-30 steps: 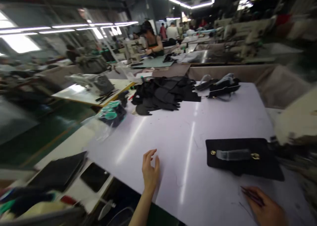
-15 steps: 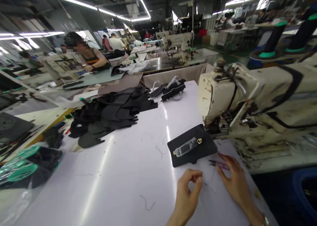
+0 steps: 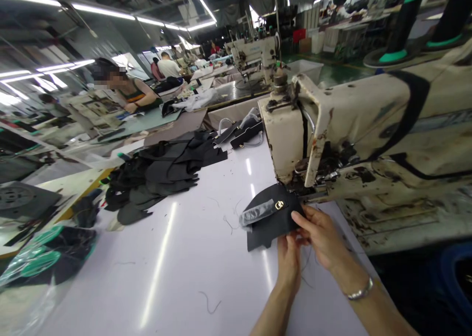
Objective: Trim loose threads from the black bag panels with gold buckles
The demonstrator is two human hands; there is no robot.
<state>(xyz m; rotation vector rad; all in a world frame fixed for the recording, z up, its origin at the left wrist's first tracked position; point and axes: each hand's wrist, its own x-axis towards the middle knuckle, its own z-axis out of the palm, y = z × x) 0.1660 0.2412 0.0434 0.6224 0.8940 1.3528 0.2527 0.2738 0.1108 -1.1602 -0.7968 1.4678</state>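
A black bag panel (image 3: 285, 221) is lifted and bent beside the sewing machine head (image 3: 285, 139). On it lie a handle wrapped in clear plastic (image 3: 258, 213) and a gold ring fitting (image 3: 279, 205). My right hand (image 3: 320, 235) pinches the panel's right edge, thumb on top and fingers underneath. At the lower edge, my left hand (image 3: 289, 260) holds the panel too, its fingertips partly hidden behind it. The pink-handled snips are not visible.
A heap of black cut pieces (image 3: 158, 174) lies at the table's far left. Panels with handles (image 3: 247, 132) lie farther back. Plastic-wrapped thread cones (image 3: 47, 252) stand at left. Loose threads (image 3: 210, 301) lie on the white tabletop (image 3: 177, 272). A co-worker (image 3: 125, 88) sits beyond.
Both hands have moved up to the black bag panel and taken hold of it. The panel, flat before, is now raised and bent. The pink-handled snips have gone from sight.
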